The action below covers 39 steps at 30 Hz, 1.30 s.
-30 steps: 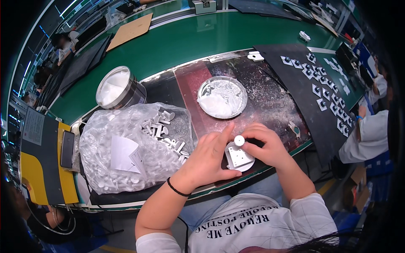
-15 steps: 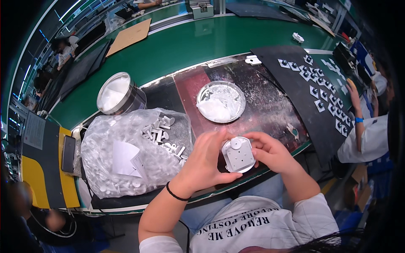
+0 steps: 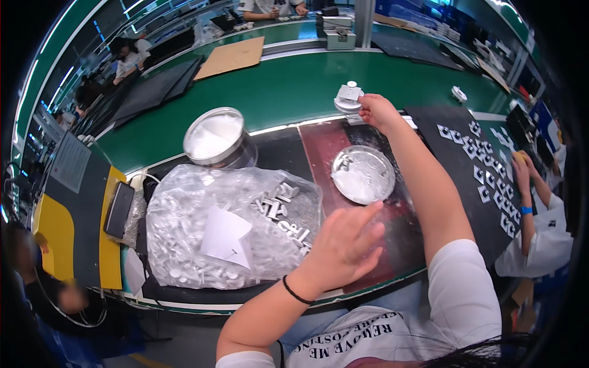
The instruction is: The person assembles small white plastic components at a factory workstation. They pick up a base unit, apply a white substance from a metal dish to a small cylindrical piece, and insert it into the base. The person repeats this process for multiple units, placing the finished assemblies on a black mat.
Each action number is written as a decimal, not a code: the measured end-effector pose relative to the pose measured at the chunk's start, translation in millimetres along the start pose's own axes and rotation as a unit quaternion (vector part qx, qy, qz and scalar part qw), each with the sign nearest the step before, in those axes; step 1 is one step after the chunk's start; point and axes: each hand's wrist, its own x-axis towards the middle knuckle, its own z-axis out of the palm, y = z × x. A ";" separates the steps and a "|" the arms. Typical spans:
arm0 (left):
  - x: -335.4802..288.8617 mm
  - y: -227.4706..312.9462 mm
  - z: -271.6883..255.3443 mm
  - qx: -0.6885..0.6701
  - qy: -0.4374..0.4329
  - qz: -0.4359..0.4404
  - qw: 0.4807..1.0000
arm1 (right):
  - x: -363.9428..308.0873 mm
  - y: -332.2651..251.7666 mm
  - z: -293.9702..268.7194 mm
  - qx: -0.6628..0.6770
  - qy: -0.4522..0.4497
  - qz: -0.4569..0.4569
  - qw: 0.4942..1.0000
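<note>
My right hand [image 3: 377, 111] reaches out over the green surface and pinches the edge of a white plastic housing [image 3: 349, 96] with a flat plate and a small round wheel on top. Whether the housing rests on the surface I cannot tell. My left hand [image 3: 343, 244] hovers, empty, with fingers apart, between a bulging clear plastic bag and a round metal dish [image 3: 362, 195]. White grease-like paste and a few small parts lie in the dish. The clear bag [image 3: 178, 245] holds many small white pegs [image 3: 273, 208], some showing at its opening.
A large tin [image 3: 211, 144] of white paste stands behind the bag. Rows of small white parts [image 3: 478, 147] cover a black mat [image 3: 435, 122] at right, where a co-worker's hands [image 3: 521, 165] are busy. A yellow-and-black machine [image 3: 80, 208] stands left; a brown board [image 3: 230, 58] lies farther back.
My right hand has carried the white housing forward from in front of me to the green surface. The left hand has let go of it and opened. The view has shifted.
</note>
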 end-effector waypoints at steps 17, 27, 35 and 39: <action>5.1 5.0 -7.4 0.035 -0.032 -0.015 0.999 | -34.7 -14.5 -22.2 -0.170 -0.032 -0.024 0.985; -1.9 5.2 -8.8 -0.016 -0.090 -0.145 0.985 | -107.5 31.6 -88.4 -0.344 0.036 -0.187 0.919; 3.1 -0.8 -17.8 0.015 -0.123 -0.215 0.969 | -104.5 46.7 -83.7 -0.434 0.074 -0.260 0.859; 5.8 3.6 -15.8 0.014 -0.130 -0.247 0.960 | -102.8 48.3 -86.3 -0.445 0.060 -0.252 0.857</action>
